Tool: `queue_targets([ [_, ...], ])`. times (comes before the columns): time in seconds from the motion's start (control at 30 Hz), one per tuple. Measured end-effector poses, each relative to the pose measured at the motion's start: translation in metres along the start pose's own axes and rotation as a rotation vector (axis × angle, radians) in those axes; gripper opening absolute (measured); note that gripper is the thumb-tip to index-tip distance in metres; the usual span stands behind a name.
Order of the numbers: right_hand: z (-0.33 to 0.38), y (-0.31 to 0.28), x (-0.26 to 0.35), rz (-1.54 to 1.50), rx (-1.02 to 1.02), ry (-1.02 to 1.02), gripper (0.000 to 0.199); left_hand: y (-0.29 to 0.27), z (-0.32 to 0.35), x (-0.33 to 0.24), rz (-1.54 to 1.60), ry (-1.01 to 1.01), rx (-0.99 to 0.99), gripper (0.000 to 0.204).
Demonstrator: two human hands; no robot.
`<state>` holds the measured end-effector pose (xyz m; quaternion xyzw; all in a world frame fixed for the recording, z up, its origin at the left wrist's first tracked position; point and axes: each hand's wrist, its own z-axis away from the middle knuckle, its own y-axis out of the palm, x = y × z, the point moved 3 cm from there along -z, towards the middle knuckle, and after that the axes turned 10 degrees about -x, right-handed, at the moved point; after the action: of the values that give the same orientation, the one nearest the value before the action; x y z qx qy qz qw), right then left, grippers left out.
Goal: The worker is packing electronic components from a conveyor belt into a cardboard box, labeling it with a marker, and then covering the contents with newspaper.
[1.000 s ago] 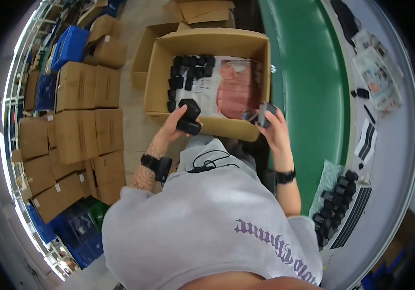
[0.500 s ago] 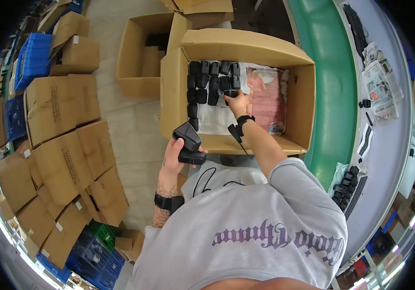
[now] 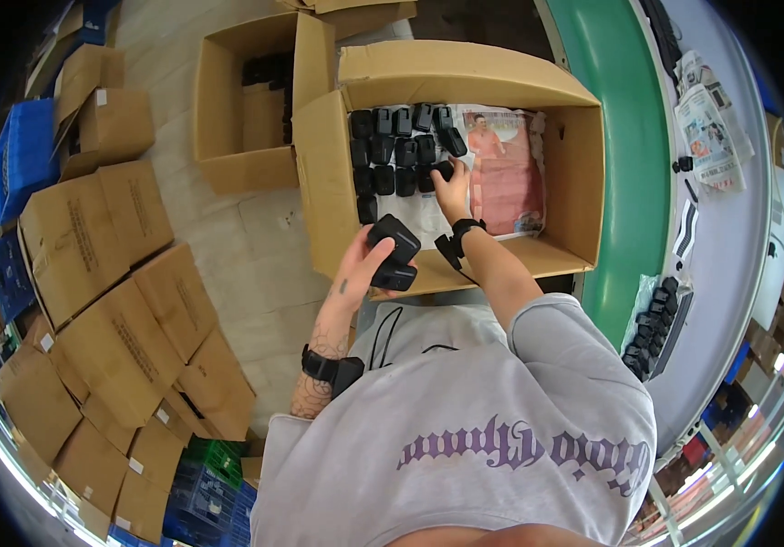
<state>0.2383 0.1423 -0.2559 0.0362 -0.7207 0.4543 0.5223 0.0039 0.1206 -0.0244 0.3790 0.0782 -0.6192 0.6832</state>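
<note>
Left hand point(image 3: 364, 264) grip closed around two stacked black devices point(image 3: 394, 251). Right hand point(image 3: 452, 190) inside cardboard box point(image 3: 465, 77), fingertips pinching black device point(image 3: 444, 170) beside packed rows point(image 3: 387, 150).

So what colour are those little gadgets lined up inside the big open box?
Black. The small devices sit in rows in the cardboard box, seen in the head view.

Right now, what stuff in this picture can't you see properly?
- Head view: what the black items in the open box really are; too small.
- Head view: whether the right hand grips one or only touches it; the hand covers its fingertips.
- Head view: undersides of the two black items in the left hand; the fingers hide them.
- Head view: the second box's contents; shadowed.
</note>
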Motion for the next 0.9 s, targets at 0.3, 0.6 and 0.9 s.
queue_targets([
  [0.3, 0.017, -0.102, 0.124, -0.474, 0.747, 0.61, 0.037, -0.005, -0.041, 0.051, -0.338, -0.094, -0.11, 0.048],
  [0.6, 0.024, -0.107, 0.085, -0.311, 1.158, 0.451, 0.053, 0.013, -0.071, 0.061, -0.507, -0.207, 0.09, 0.07],
  [0.9, 0.033, 0.001, -0.04, -0.058, 0.943, 0.604, 0.061, 0.011, -0.09, 0.076, -0.308, -0.554, -0.122, 0.052],
])
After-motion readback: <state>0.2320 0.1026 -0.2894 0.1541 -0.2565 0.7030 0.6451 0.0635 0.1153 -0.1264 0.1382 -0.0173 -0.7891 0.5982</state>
